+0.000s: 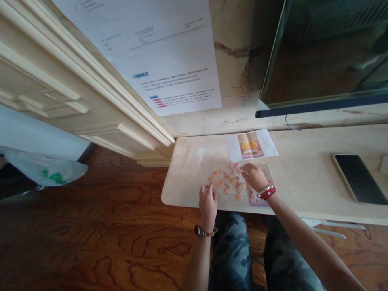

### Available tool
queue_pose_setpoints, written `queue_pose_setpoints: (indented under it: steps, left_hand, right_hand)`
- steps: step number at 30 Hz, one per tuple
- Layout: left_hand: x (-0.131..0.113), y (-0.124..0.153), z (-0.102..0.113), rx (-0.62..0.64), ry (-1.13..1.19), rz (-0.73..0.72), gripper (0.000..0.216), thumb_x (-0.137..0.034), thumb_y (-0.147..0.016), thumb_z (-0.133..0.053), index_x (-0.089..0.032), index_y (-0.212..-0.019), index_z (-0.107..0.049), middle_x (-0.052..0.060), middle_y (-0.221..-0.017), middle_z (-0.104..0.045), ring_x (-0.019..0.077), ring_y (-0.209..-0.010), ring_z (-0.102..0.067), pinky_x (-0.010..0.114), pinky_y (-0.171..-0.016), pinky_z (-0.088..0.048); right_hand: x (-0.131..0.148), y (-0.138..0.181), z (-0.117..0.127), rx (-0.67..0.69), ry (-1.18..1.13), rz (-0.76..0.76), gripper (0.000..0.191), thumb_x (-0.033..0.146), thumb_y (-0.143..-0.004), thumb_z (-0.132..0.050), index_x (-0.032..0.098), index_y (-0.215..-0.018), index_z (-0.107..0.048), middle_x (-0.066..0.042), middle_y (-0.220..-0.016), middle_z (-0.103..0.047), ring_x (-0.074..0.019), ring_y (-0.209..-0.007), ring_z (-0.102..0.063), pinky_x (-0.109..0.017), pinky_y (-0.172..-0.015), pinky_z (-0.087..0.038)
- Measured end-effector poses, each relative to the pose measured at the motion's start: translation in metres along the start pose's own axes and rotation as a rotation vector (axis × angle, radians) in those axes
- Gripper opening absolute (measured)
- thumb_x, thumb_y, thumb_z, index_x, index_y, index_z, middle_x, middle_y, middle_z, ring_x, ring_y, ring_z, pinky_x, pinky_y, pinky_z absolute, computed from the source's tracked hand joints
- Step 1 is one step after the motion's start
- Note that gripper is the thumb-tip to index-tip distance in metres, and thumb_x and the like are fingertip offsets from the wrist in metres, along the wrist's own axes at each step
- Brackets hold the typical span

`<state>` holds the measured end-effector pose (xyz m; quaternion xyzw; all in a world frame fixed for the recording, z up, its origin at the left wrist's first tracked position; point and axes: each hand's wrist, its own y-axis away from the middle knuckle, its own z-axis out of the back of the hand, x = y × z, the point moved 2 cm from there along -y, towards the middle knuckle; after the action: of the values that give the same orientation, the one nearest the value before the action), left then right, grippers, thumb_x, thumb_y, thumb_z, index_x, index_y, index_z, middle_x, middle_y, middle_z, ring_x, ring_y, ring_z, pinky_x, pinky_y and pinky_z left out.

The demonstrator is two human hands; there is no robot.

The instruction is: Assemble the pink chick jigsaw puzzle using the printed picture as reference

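Note:
Small pink and orange jigsaw puzzle pieces [226,186] lie loose in a scattered group on the pale tabletop. At their near left edge rests my left hand [207,202], fingers loosely bent and thumb apart, with nothing visible in it. My right hand [254,177] reaches over the right side of the group, its fingertips pinched together on a puzzle piece, mostly hidden by the fingers. Under my right wrist lies a pink and purple puzzle tray [269,173], partly covered by hand and bracelets. Behind the pieces, a creased sheet with a printed picture [250,146] shows two yellow round figures.
A phone [360,178] lies on the tabletop [309,169] to the right. A dark glass screen [324,56] and a printed paper [182,60] are on the wall behind. Cream panelling [115,105] stands left, and a plastic bag [45,169] hangs beyond it.

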<state>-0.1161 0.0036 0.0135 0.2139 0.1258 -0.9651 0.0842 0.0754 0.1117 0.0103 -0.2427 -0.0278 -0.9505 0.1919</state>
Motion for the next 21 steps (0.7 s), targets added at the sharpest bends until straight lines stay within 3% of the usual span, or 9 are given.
queue_pose_setpoints:
  steps: [8,13,21]
  left_hand:
    - [0.002,-0.006,-0.006,0.011,-0.01,-0.007,0.024,-0.012,-0.077,-0.045,-0.017,-0.098,-0.055,0.008,-0.091,-0.05,0.0167,-0.083,-0.05,0.033,-0.074,-0.045]
    - [-0.001,-0.011,-0.011,0.031,-0.022,-0.019,0.021,-0.013,-0.077,-0.046,-0.017,-0.095,-0.056,0.008,-0.091,-0.05,0.0166,-0.083,-0.05,0.032,-0.074,-0.045]
    - [-0.002,-0.014,-0.013,0.021,-0.034,-0.064,0.017,-0.016,-0.077,-0.047,-0.017,-0.091,-0.056,0.008,-0.092,-0.049,0.0177,-0.086,-0.05,0.034,-0.077,-0.044]
  right_hand:
    - [0.038,-0.016,-0.014,0.206,0.028,0.133,0.026,0.022,-0.075,-0.051,0.019,-0.101,-0.057,-0.008,-0.106,-0.052,-0.0158,-0.088,-0.053,-0.024,-0.071,-0.044]
    - [0.043,-0.014,-0.025,0.211,0.114,0.062,0.022,0.025,-0.082,-0.043,0.016,-0.094,-0.057,-0.01,-0.105,-0.051,-0.0166,-0.092,-0.052,-0.024,-0.071,-0.043]
    - [0.035,-0.01,-0.02,0.154,0.123,0.125,0.021,0.023,-0.084,-0.039,0.016,-0.087,-0.058,-0.01,-0.095,-0.054,-0.0169,-0.089,-0.052,-0.028,-0.078,-0.04]
